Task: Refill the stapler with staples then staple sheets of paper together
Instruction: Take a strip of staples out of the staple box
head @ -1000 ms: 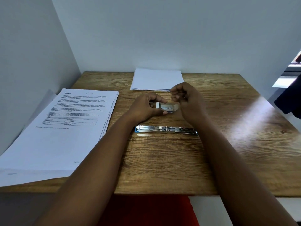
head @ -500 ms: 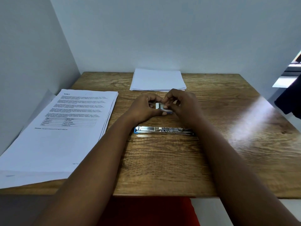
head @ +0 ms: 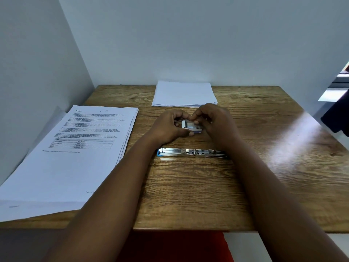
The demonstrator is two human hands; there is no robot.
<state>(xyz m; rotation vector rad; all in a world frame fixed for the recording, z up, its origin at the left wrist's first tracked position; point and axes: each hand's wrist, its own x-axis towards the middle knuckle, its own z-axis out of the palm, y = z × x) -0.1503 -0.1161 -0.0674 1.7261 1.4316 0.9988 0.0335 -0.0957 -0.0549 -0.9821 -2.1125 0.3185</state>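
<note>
Both hands on the staple box (head: 190, 126).
My left hand (head: 170, 128) pinches it; right hand (head: 215, 120) fingertips curl into its open end, behind the stapler (head: 192, 153).

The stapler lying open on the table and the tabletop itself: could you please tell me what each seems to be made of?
The stapler looks like bright, polished metal: its open channel is silvery and reflective, with a blue, probably plastic, tip at its left end. The table shows brown wood grain with a glossy sheen from the glare at right; whether it is solid wood or laminate cannot be told.

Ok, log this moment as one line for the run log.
step: getting staples out | left hand: holds staple box | right hand: fingers at box | stapler: open on table
</note>
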